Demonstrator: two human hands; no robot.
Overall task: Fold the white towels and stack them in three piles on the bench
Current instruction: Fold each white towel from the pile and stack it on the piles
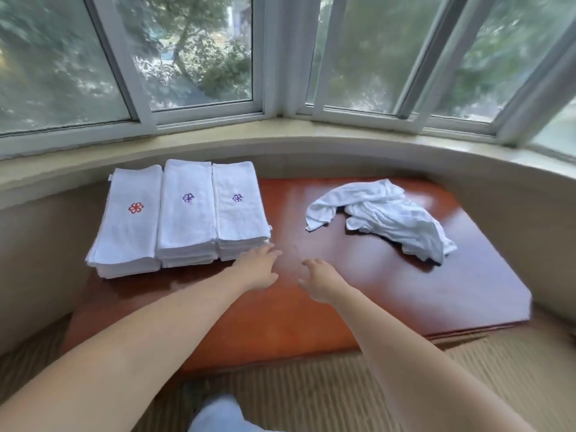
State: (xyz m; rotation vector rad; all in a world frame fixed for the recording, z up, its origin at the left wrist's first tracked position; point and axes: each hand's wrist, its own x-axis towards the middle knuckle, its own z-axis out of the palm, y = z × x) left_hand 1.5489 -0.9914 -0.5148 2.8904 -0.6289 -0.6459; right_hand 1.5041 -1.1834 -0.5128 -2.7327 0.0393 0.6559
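Glossy reddish-brown wooden bench [280, 307] under grey-framed bay windows [271, 57]. Three side-by-side stacks of folded white towels [184, 213] left of centre; crumpled white towels [383, 213] centre right, nothing covering them. Left hand [258, 269] and right hand [321, 280] reach over mid-bench, fingers relaxed, holding nothing; left fingertips near the rightmost stack.

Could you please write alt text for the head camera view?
Two bare arms reach over a red-brown bench, left hand and right hand open, holding nothing. Three piles of folded white towels sit far left; crumpled white towels lie right, below a bay window.
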